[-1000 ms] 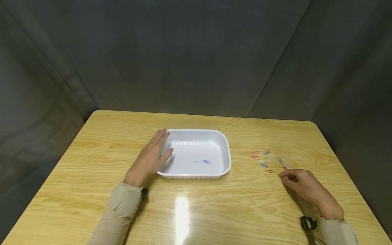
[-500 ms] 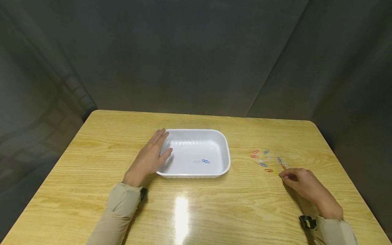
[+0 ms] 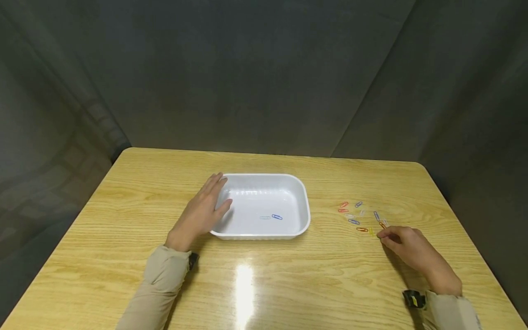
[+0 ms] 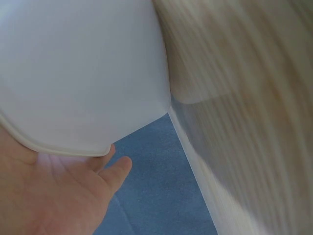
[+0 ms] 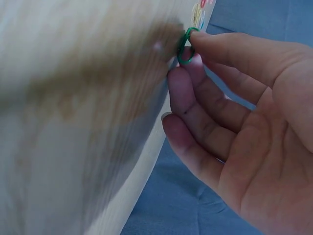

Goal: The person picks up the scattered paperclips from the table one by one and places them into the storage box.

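Note:
My right hand pinches a green paper clip between thumb and fingertips, right at the tabletop. The clip is mostly covered by the fingers in the head view. Just left of these fingertips lies a yellow paper clip, with a red paper clip beyond it. At the left end of a white tray, my left hand rests against the rim, its fingers extended and the thumb over the inside. A blue paper clip and a pale paper clip lie on the tray floor.
Several more paper clips are scattered right of the tray, among them a pink clip, a blue clip and a white clip. The wooden table ends at dark curtains behind and at both sides.
The right fingertips have shifted very slightly with the green paper clip, now nearly hidden in the head view. The left hand and tray stay in place.

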{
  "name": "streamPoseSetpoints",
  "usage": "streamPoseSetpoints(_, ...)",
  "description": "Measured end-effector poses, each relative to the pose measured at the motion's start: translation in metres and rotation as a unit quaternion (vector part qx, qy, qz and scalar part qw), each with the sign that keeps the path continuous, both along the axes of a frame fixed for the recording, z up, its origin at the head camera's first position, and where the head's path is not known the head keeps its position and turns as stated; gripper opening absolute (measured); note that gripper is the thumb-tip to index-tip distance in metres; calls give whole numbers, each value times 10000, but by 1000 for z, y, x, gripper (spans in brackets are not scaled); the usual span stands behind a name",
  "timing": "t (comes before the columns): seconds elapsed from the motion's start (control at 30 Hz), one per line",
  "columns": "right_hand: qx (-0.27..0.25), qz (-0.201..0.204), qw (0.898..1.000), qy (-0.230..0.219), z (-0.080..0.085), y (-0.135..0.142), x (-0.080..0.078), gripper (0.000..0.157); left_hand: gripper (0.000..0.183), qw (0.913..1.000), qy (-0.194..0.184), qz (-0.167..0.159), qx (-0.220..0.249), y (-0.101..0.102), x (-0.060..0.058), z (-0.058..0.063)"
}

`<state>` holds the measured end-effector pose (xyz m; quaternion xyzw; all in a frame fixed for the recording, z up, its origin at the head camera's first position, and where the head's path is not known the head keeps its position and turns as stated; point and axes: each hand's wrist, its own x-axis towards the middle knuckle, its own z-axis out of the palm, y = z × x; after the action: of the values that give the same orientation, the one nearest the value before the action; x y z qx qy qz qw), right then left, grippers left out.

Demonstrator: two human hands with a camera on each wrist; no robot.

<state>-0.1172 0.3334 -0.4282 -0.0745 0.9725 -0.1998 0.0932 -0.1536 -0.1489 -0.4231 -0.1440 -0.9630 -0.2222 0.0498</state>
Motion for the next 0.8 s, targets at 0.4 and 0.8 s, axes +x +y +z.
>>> streamPoseSetpoints(0.4, 44, -71, 10000, -42, 0, 0, 0, 17, 63, 10000, -52, 32, -16, 0, 0, 0)
streamPoseSetpoints(0.8, 80, 148, 9995, 281, 0, 0, 1, 14, 63, 10000, 6, 14, -19, 1, -1, -1)
